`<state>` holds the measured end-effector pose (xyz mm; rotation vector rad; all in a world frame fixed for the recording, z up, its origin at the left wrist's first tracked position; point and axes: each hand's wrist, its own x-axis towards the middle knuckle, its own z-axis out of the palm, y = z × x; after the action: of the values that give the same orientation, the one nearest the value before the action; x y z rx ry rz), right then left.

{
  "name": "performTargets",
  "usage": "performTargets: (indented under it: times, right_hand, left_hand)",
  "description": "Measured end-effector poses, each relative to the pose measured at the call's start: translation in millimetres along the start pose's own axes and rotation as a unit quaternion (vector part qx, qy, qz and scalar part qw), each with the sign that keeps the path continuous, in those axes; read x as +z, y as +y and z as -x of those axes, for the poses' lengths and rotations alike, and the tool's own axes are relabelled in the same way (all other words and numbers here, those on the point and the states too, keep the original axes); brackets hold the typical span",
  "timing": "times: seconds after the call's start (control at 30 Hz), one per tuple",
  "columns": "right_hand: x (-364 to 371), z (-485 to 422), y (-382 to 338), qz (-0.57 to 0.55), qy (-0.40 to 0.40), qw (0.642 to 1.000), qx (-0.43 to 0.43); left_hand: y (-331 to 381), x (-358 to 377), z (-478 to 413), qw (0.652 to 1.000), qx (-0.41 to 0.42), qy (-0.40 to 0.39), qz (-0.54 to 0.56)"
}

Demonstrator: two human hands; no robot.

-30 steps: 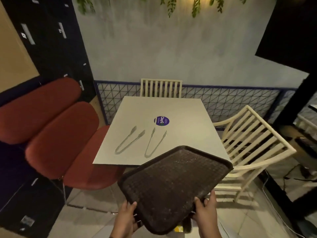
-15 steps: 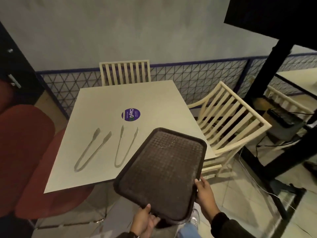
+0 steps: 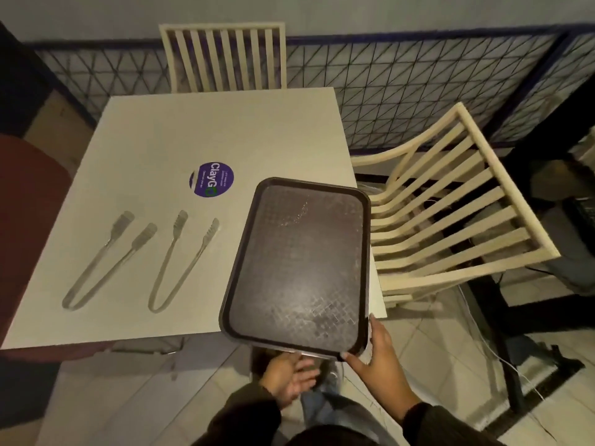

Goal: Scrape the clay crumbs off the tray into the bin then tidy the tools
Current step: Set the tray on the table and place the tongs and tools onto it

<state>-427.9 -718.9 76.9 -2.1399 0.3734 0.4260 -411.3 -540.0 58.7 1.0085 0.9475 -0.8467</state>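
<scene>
tray [image 3: 299, 262]: now over worktop [image 3: 193, 130] corner, likely being set down
right hand [image 3: 378, 347]: fingers clamp its corner
left hand [image 3: 289, 371]: fingers apart
pending: tongs [image 3: 130, 249]

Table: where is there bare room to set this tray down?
Bare: the far half of the table, between the sticker and the far chair. Also the strip right of the right tongs, partly hidden by the tray in the right hand. Crowded: the near left, around the left tongs.

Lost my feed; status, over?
Right hand grips tray corner; left hand open beneath. Tray over table corner. Two tongs left of it. Bin not in view.
</scene>
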Motion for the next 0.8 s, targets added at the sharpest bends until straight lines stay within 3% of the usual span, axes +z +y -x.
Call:
performTargets:
  times: [0.03, 0.1, 0.23, 0.3, 0.4, 0.5, 0.53, 0.63, 0.7, 0.8]
  right_hand:
    - [-2.3, -4.5, 2.8, 0.047, 0.002, 0.999, -0.028]
    - [-1.0, -11.4, 7.6, 0.13, -0.026, 0.99, -0.041]
    - [14.1, -24.2, 13.8, 0.205, -0.087, 0.974, -0.034]
    - [17.2, -30.9, 15.0, 0.188, -0.089, 0.978, -0.026]
    - [12.3, -44.5, 12.0, 0.128, -0.063, 0.989, -0.034]
    - [3.4, -67.3, -0.9, 0.109, -0.043, 0.993, -0.026]
    - [-0.8, -77.3, -5.9, 0.115, -0.041, 0.992, -0.024]
    - [-10.5, -112.2, -23.8, 0.139, -0.056, 0.989, -0.023]
    - [-15.0, -141.7, -34.3, 0.146, -0.062, 0.987, -0.032]
    - [-26.8, -195.2, -54.9, 0.138, -0.068, 0.988, -0.028]
  left_hand:
    - [2.9, -3.8, -0.4, 0.996, 0.014, 0.016, -0.09]
    - [11.0, -18.4, 1.4, 0.956, 0.118, 0.102, -0.249]
    - [41.0, -61.2, 2.3, 0.812, 0.297, 0.247, -0.437]
    - [53.2, -81.2, -9.7, 0.774, 0.284, 0.244, -0.51]
    - [59.8, -101.3, -36.7, 0.721, 0.261, 0.18, -0.616]
    - [72.5, -105.8, -45.6, 0.679, 0.286, 0.144, -0.661]
    - [78.6, -105.8, -48.3, 0.65, 0.302, 0.15, -0.681]
    - [94.9, -101.9, -68.3, 0.666, 0.255, 0.145, -0.686]
    - [121.9, -85.9, -71.9, 0.667, 0.263, 0.181, -0.673]
    - [158.2, -62.2, -82.9, 0.697, 0.217, 0.225, -0.645]
